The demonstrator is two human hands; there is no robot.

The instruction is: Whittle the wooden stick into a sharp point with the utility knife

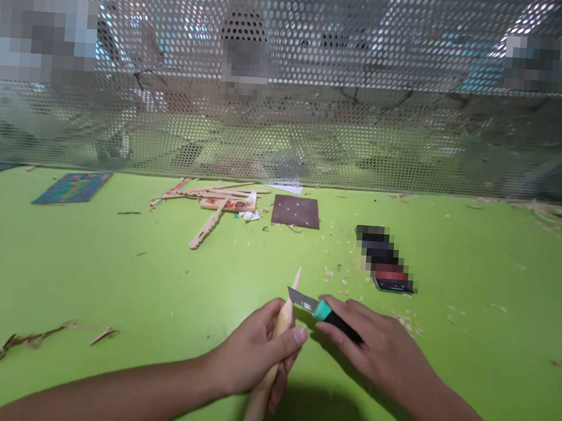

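Note:
My left hand (264,347) is wrapped round a pale wooden stick (259,395) whose far end tapers to a sharp point. The stick's near end runs out of view at the bottom. In my right hand (372,342) is a utility knife (326,314) with a black and teal handle. Its blade lies against or just over the tapered part of the stick, a little ahead of my left thumb; exact contact I cannot tell. Pale wood shavings (405,322) are scattered on the green table beyond my right hand.
A phone (394,285) lies at the right on the green table (160,292). Carved sticks (207,228), a brown sandpaper square (295,211) and a patterned sheet (73,188) lie farther back. Bark strips (36,338) are at the left. A perforated metal screen (286,134) stands behind, with people beyond it.

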